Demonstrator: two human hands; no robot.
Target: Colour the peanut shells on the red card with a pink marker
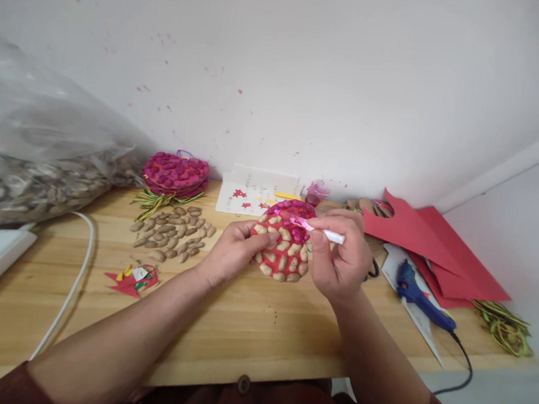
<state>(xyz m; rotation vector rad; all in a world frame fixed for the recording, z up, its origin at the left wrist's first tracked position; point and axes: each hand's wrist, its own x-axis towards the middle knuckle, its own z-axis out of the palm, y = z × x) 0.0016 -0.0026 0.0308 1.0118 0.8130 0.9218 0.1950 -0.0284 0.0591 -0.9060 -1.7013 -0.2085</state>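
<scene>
A round red disc (285, 246) covered with peanut shells is held tilted above the wooden table (251, 336). My left hand (236, 249) grips its left edge with closed fingers. My right hand (339, 256) pinches a white-handled brush (323, 232) whose pink tip rests on the disc's upper shells, which are painted magenta; the lower shells are bare tan.
Loose peanut shells (172, 232) lie left of the disc. A stack of painted discs (175, 174), a small pink paint cup (317, 192), a star-printed sheet (251, 197), red paper (432, 244), a blue glue gun (422, 296), paper scraps (130, 278) and a large plastic bag of shells (36, 161) surround the work.
</scene>
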